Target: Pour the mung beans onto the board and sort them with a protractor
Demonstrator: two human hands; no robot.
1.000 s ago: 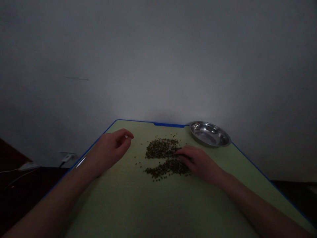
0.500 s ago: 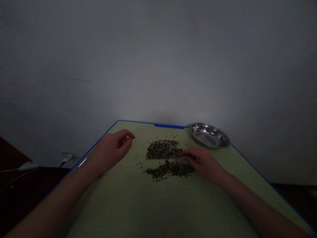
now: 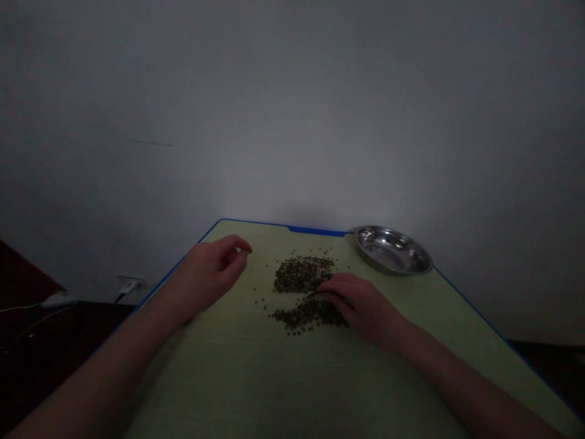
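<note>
Small dark round seeds, possibly beans, lie on the table in two patches, a far patch [image 3: 299, 274] and a near patch [image 3: 304, 314]. A narrow strip with fewer seeds runs between them. My right hand [image 3: 361, 302] rests at the right end of both patches, its fingers drawn together and their tips at the strip. Whatever those fingers pinch is too dark and small to make out. To the left of the seeds, my left hand [image 3: 210, 271] hovers over or rests on the table. Its fingers are loosely curled, with a gap inside the thumb and nothing visible in it.
A shiny metal bowl [image 3: 393, 251] stands at the far right corner of the table [image 3: 256, 378], which has a blue edge. Behind it rises a plain grey wall [image 3: 292, 110]. At the lower left, a plug [image 3: 130, 285] and a power strip [image 3: 59, 300] with cables show.
My right hand has moved left along the strip between the seed patches. The left hand keeps its pose. The whole view has shifted slightly.
</note>
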